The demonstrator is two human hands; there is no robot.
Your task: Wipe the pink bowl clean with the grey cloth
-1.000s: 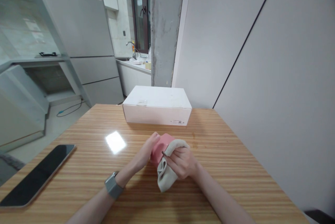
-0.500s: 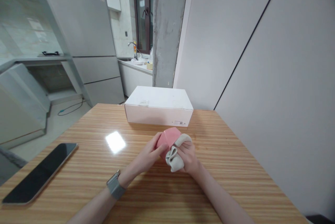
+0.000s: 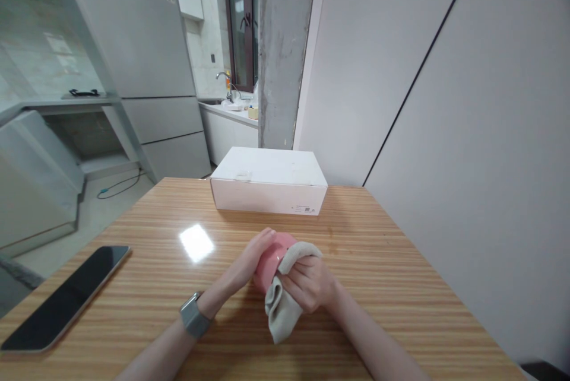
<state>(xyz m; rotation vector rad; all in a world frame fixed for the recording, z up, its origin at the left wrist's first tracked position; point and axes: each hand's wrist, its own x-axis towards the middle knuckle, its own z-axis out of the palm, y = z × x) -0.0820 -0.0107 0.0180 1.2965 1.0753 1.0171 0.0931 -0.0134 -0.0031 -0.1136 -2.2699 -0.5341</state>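
A small pink rounded object (image 3: 269,259), perhaps a cup or bowl, is held above the wooden table (image 3: 378,262) near its middle. My left hand (image 3: 247,262) wraps round its left side; a grey watch sits on that wrist. My right hand (image 3: 309,286) is closed on a beige cloth (image 3: 280,307) and presses it against the pink object's right side. Part of the cloth hangs down below my right hand. Most of the pink object is hidden by the hands and the cloth.
A closed white cardboard box (image 3: 269,188) lies at the table's far edge. A dark phone (image 3: 62,298) lies face up near the left edge. A white wall runs close along the right. A fridge (image 3: 133,43) and a kitchen counter stand behind.
Both hands with the pink object have drawn back toward me. The cloth, bunched up half a second ago, now hangs down longer below my right hand.
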